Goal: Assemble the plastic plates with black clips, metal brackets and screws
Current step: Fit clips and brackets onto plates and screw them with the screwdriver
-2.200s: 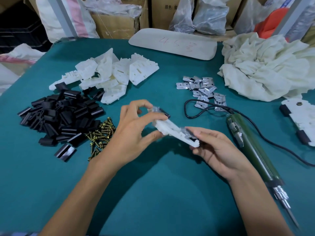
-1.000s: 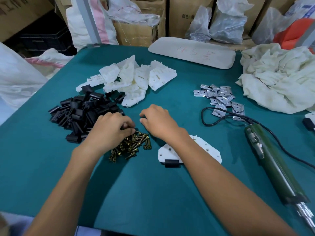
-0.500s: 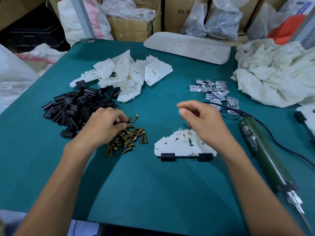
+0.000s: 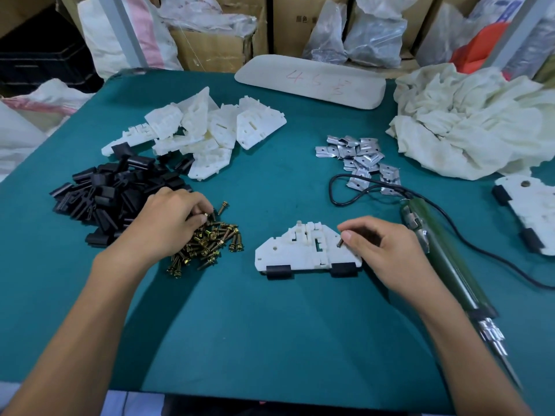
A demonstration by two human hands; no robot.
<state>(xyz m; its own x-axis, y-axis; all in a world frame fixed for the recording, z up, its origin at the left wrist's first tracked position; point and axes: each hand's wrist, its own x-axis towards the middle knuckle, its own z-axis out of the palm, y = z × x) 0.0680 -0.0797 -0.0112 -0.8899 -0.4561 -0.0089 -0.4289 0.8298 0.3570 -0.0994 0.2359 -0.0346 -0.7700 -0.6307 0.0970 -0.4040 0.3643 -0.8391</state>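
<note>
A white plastic plate [image 4: 300, 252] with two black clips on its near edge lies flat on the green table. My right hand [image 4: 381, 250] rests at the plate's right end, thumb and finger pinching a small dark screw [image 4: 340, 242] over the plate. My left hand [image 4: 168, 219] sits on the pile of brass screws [image 4: 214, 240], fingertips closed on one screw. Loose black clips [image 4: 117, 190] are heaped at the left, bare white plates [image 4: 204, 130] behind them, and metal brackets [image 4: 360, 159] at centre right.
A green electric screwdriver [image 4: 444, 259] with a black cord lies to the right of my right hand, tip toward me. An assembled plate [image 4: 534, 214] lies at the right edge. White rags [image 4: 474, 121] and a grey pad [image 4: 309, 82] occupy the back.
My right hand came down from above the plate to its right end with a screw. My left hand stays on the screw pile and has pinched one screw.
</note>
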